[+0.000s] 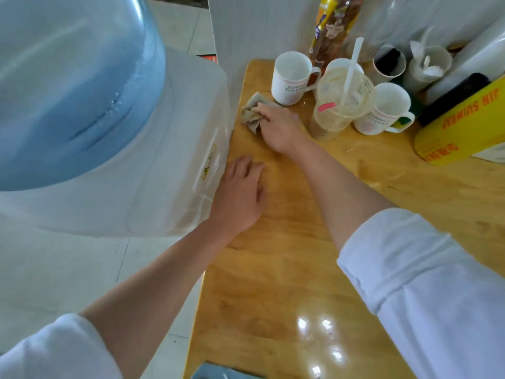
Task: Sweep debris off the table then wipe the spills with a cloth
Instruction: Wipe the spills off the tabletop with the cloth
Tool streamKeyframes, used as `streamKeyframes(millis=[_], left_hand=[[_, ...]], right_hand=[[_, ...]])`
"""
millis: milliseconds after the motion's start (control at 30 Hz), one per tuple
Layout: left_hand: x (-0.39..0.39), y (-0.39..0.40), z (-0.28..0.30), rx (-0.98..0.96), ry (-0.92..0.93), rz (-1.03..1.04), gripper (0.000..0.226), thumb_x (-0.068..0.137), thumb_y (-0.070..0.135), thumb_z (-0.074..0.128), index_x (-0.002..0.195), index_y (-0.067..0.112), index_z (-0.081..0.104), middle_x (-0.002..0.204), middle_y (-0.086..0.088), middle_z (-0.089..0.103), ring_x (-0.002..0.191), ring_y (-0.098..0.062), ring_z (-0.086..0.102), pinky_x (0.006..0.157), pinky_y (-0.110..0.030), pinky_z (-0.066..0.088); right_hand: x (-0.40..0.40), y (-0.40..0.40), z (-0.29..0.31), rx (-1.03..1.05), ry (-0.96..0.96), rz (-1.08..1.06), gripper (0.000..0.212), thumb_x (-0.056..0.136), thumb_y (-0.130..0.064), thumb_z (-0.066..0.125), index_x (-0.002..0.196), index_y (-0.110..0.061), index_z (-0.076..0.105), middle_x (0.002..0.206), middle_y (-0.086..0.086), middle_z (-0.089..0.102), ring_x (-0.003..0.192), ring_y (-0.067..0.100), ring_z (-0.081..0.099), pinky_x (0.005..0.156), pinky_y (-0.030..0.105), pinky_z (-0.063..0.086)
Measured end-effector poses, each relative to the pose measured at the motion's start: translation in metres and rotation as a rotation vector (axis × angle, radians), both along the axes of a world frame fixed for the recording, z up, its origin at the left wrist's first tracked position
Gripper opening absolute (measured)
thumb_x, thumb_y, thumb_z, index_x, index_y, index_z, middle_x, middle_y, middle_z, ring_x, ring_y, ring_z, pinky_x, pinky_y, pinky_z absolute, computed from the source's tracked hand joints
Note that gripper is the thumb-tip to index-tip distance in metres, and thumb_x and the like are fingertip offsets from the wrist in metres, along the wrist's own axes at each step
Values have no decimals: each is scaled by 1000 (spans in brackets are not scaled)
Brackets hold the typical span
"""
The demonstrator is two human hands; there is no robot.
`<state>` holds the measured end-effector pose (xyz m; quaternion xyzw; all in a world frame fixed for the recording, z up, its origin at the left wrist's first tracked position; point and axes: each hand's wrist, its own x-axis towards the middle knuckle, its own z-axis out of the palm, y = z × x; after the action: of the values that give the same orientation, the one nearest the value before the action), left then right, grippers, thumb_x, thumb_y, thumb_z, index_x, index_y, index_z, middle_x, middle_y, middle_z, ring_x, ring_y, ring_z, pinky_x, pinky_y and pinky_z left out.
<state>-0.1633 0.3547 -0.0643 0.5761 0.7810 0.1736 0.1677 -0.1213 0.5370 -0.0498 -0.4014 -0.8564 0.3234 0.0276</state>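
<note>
At the far left stands a white water dispenser with a large blue bottle set on top, its side close against the left edge of the wooden table. The left hand lies flat on the table just beside the dispenser, palm down, fingers straight and relaxed, holding nothing. Further back and a little to the right, a crumpled grey-brown cloth sits on the tabletop near the back left corner. The right hand rests on it, fingers curled over the cloth and gripping it against the wood; both forearms are bare, with pale sleeves rolled up toward the elbows.

Just behind the cloth is a white mug with faint printing. To its right stands a clear plastic measuring jug with a white stirrer upright in it and a pink tag on its side; a second white mug is just beside the jug. Behind them lean a brown snack packet and two pale cups holding utensils. At the far right a yellow container with red lettering lies on the table. Bright light reflections shine on the table surface near the front.
</note>
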Motion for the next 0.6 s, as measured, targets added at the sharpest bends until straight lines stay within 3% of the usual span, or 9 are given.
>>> streamKeyframes(millis=[67,167,200,267,333,467,600], left_hand=[[0,4,3,-31,21,8,54,90,30,62,142,22,49,150,-11,37,139,-28,29,112,-40,35],[-3,17,13,-114,55,-9,60,87,35,67,143,32,47,147,-7,40,135,-29,32,105,-41,42],[-6,22,16,-149,84,-21,61,87,37,68,144,34,46,144,-6,43,133,-28,34,100,-40,44],[-9,29,23,-224,121,-37,61,87,43,68,143,38,46,140,-4,44,129,-28,36,94,-40,46],[-9,33,26,-273,131,-53,60,88,45,66,144,38,45,143,-4,41,129,-29,35,95,-40,46],[-9,32,29,-283,120,-77,60,92,45,62,147,38,39,152,-5,33,133,-30,31,100,-41,46],[-11,30,29,-290,139,-102,63,95,44,59,151,35,31,156,-4,25,139,-30,24,103,-41,45]], right_hand=[[12,-11,0,-122,82,22,42,96,-11,39,123,-21,69,143,-3,57,137,17,45,117,39,26],[25,-17,1,-171,103,-2,41,95,-7,39,119,-16,72,141,-2,58,134,14,48,113,24,31],[22,-14,1,-142,106,0,42,95,-7,39,121,-16,70,141,-1,58,134,15,47,113,24,30],[5,-5,3,-92,83,26,42,96,-9,37,126,-17,66,141,2,57,133,21,46,114,39,29],[-20,10,4,-41,13,62,42,97,-13,36,129,-17,62,142,3,54,132,25,45,111,48,31],[-66,37,1,38,-74,44,36,98,-14,36,127,-5,56,142,12,49,131,31,43,110,36,31],[-74,37,1,-9,110,-52,30,100,-17,41,116,-1,61,131,12,55,114,24,53,102,30,37]])
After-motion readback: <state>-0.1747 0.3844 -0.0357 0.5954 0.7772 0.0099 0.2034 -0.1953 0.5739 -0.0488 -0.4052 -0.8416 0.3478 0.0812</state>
